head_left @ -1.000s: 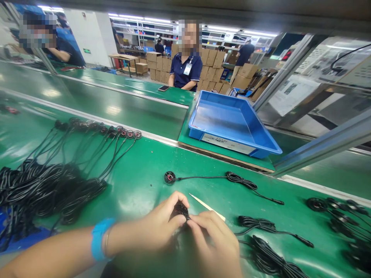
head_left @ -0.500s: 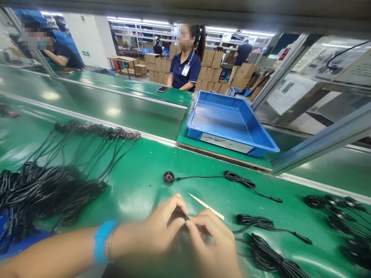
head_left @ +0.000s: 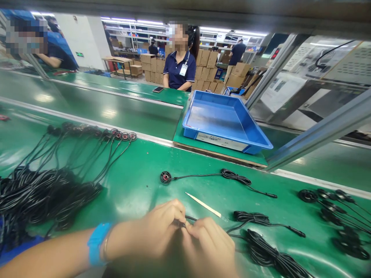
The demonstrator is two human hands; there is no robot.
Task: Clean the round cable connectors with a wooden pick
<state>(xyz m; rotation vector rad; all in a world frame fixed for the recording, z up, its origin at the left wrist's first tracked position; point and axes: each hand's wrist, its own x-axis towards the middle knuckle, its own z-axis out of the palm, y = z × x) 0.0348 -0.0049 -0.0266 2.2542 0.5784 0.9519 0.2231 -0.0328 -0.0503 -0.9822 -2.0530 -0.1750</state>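
My left hand, with a blue band on its wrist, pinches a small black part at the front of the green bench. My right hand grips the same part from the other side, fingertips nearly touching the left ones. A black cable shows just above the pinch and passes behind the right hand. Most of the part is hidden by my fingers. Beyond the hands lie a pale pointed stick and a round black part with a red centre, wired to a tied cable.
Bundled black cables with round ends are heaped at left. Cable coils lie to the right, near more round black parts. A blue tray stands behind on a raised board. A person sits across the bench.
My fingers have drawn closer around the black part, and the right hand is more curled. A stretch of cable now shows above the pinch. The view has shifted slightly right.
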